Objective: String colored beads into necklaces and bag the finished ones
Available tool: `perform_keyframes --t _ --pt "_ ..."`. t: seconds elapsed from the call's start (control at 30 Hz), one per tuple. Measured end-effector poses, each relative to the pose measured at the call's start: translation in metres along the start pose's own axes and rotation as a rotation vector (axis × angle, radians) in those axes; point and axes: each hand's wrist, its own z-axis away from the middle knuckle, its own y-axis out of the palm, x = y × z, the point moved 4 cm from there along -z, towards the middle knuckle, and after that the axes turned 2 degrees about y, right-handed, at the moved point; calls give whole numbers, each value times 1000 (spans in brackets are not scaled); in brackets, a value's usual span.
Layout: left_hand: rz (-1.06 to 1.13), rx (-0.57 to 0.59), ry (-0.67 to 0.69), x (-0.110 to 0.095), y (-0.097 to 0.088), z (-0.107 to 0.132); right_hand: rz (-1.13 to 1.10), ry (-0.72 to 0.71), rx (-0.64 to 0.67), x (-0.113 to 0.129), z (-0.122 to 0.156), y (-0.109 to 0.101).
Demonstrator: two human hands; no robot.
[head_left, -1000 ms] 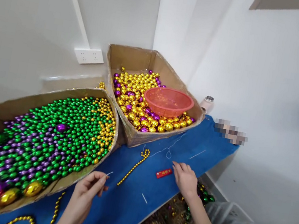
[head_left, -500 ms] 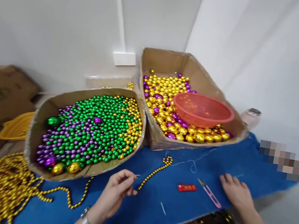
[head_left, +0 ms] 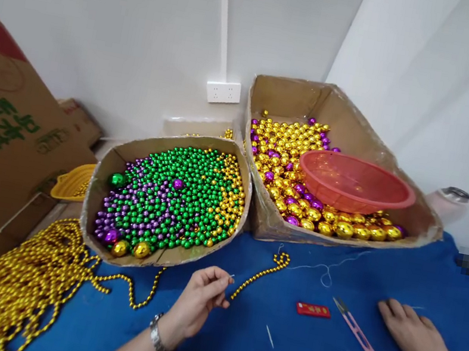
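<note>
My left hand [head_left: 201, 300], with a watch on the wrist, is closed in a pinch at the near end of a short gold bead string [head_left: 257, 273]. A tiny pale tip, perhaps thread, shows at its fingertips. The string's far end loops on the blue cloth [head_left: 233, 336], and a thin white thread [head_left: 306, 267] trails from there to the right. My right hand [head_left: 411, 331] lies palm down on the cloth, its fingers out and slightly bent. Beside those fingers is a fine pale sliver. Pink-handled thread snips [head_left: 355, 329] and a small red packet [head_left: 313, 310] lie between my hands.
One carton [head_left: 87, 222] holds green, purple and gold beads. Another carton [head_left: 270, 227] contains larger gold and purple beads, with a red plastic bowl [head_left: 354, 187] on top. Gold bead strands [head_left: 20, 283] are heaped at left. A bottle [head_left: 449, 204] stands behind at right.
The view has swung left, so everything sits further right in the picture. Both hands keep about the same place and pose on the cloth.
</note>
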Motion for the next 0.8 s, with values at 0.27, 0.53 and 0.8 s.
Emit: perform_keyframes --t 0.27,0.53,0.8 --pt "-40 -31 72 4 -2 3 -149 -97 35 152 -19 -10" --pt "-251 -62 206 0 -8 10 -949 -129 145 286 -18 -35" --pt "-322 -53 256 -3 -10 12 -944 -147 143 288 -14 -28"
